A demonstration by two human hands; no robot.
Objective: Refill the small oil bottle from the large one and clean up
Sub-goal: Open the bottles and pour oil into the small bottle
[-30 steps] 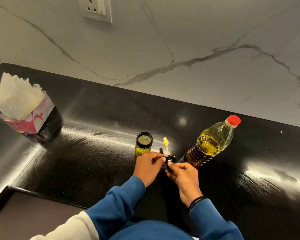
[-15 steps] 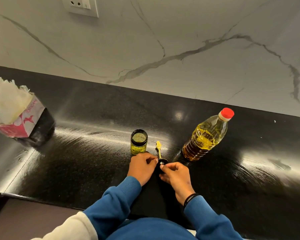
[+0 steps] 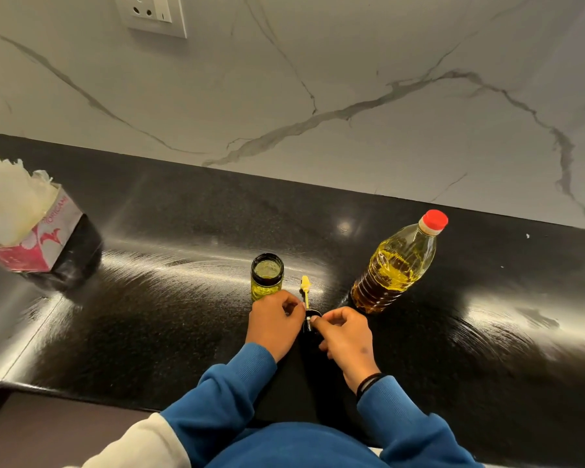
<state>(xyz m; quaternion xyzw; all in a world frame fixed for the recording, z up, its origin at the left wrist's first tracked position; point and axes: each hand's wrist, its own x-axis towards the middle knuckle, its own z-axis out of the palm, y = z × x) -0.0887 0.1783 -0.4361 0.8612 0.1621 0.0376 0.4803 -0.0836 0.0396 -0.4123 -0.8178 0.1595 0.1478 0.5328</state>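
The large oil bottle (image 3: 397,265) stood capped in red, up and to the right of our right hand's fingers (image 3: 331,315) and apart from them, on the black counter (image 3: 149,332). We judged it the biggest hazard: tall, partly full, and close enough that a careless reach from that hand could have tipped it, though with the cap on it would only have rolled.

The tissue box (image 3: 31,238) sat far to the left of our fingers, a long stretch once they were oily.

The small oil bottle (image 3: 267,276) stood open just beyond the knuckles of our left hand (image 3: 274,324), nearly touching them, with a little oil in the bottom. A nudge forward from that hand could have knocked it over and spilled it.

Smallest was the black cap (image 3: 311,315) with its yellow dropper tip (image 3: 305,284) pointing away from us. Both hands' fingers were curled and pinching it between them, the right hand (image 3: 347,336) from the right, the left from the left. How firmly, we could not tell. If the tip was oily, we judged it could have smeared the counter, or the cap could have slipped from the pinch.
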